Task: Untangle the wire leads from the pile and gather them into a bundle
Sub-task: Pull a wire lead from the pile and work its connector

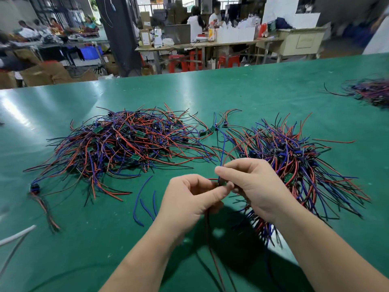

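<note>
The green tabletop (231,91) carries the tangled pile of wire leads (126,144) at left and a gathered bundle (294,165) at right. Between them I see the left hand (189,199) and right hand (252,186) both pinching 1 lead (221,161) at its small green board (223,183).

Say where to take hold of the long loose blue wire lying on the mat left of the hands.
Probably pinch the long blue wire at its bare mid-curve, with the fingers coming straight down from above. It lies flat on the green mat, apart from the left pile, so nothing should snag there.
</note>
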Motion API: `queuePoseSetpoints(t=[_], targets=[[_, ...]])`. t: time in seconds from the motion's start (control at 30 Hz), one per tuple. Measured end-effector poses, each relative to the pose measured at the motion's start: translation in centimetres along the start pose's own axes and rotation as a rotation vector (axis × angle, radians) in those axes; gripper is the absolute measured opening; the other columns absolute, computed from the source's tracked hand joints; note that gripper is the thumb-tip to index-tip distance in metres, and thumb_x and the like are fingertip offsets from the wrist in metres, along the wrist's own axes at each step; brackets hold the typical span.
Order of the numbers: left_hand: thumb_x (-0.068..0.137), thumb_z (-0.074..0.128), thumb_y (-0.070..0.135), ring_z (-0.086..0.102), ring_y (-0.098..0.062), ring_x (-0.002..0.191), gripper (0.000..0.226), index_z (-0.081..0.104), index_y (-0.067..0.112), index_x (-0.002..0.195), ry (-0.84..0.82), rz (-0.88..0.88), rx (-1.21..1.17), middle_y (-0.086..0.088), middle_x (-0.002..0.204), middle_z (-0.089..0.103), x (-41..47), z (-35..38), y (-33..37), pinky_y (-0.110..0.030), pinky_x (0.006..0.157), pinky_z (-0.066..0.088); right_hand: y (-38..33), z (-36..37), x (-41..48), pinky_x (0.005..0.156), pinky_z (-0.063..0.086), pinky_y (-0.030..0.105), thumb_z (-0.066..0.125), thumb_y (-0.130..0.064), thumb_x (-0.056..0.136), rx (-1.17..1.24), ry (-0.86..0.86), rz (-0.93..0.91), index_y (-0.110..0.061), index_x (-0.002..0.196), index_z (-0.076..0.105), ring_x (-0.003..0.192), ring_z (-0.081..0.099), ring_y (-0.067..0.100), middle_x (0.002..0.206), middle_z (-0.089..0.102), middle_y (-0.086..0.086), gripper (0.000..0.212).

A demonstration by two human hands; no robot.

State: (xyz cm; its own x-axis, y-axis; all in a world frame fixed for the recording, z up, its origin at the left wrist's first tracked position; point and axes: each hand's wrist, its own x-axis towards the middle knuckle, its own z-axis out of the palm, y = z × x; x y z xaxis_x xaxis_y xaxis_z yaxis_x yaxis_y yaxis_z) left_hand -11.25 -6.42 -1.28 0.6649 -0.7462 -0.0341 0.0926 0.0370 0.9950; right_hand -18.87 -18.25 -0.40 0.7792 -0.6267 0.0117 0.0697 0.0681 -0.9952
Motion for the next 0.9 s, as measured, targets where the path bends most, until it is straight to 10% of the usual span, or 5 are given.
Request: queuePoseSetpoints(t=[0.4, 0.57, 0.7, 0.9], targets=[[0.064, 0.086, 0.01, 0.064, -0.015, 0.052, 0.023, 0.064, 0.018, 0.062, -0.499, -0.276, 0.214, -0.007, 0.062, 0.068, -0.6, -2.2, 0.7, -0.021, 0.049, 0.048, -2.7, -3.2, 1.0, 0.036, 0.033, 0.014, 0.066, -0.015, 0.086, 0.345, 0.379, -0.031, -0.014, 0.058, 0.061, 0.035, 0.047, 0.007, 0.05, 0.056, 0.0, 0.029], [0.054, 0.08, 0.023, 0.057, -0.012, 0.045, 0.024, 0.064, 0.012, 0.067, -0.207, -0.185, 0.11, -0.006, 0.056, 0.064, 0.3, -3.9, 1.8, -0.015, 0.043, 0.042, -2.9, -3.3, 1.0, 0.04, 0.04, 0.017, 0.042, -0.023, 0.101, 0.458, 0.449, -0.126, -0.014, 0.078, 0.052, 0.045, 0.062, 0.017, 0.057, 0.054, -0.002, 0.027], [0.057, 0.073, 0.022, 0.058, -0.005, 0.044, 0.024, 0.059, 0.009, 0.071, 0.156, -0.174, -0.245, 0.0, 0.057, 0.063, 1.6, -3.7, 1.2, -0.016, 0.045, 0.05, -1.6, -1.9, 0.3, 0.043, 0.042, 0.023, 0.062, -0.012, 0.089, 0.094, 0.137, -0.174, -0.018, 0.081, 0.053, 0.046, 0.059, 0.017, 0.068, 0.054, 0.002, 0.014], [0.059, 0.072, 0.03, 0.06, -0.007, 0.05, 0.023, 0.064, 0.01, 0.069, -0.057, -0.197, -0.208, -0.004, 0.064, 0.065, 1.0, -2.0, 0.0, -0.021, 0.05, 0.053, 0.7, 0.7, -0.9, 0.068, 0.054, 0.031, 0.081, -0.01, 0.071, -0.537, -0.2, -0.426, -0.028, 0.098, 0.067, 0.068, 0.062, 0.014, 0.095, 0.063, -0.003, 0.035]])
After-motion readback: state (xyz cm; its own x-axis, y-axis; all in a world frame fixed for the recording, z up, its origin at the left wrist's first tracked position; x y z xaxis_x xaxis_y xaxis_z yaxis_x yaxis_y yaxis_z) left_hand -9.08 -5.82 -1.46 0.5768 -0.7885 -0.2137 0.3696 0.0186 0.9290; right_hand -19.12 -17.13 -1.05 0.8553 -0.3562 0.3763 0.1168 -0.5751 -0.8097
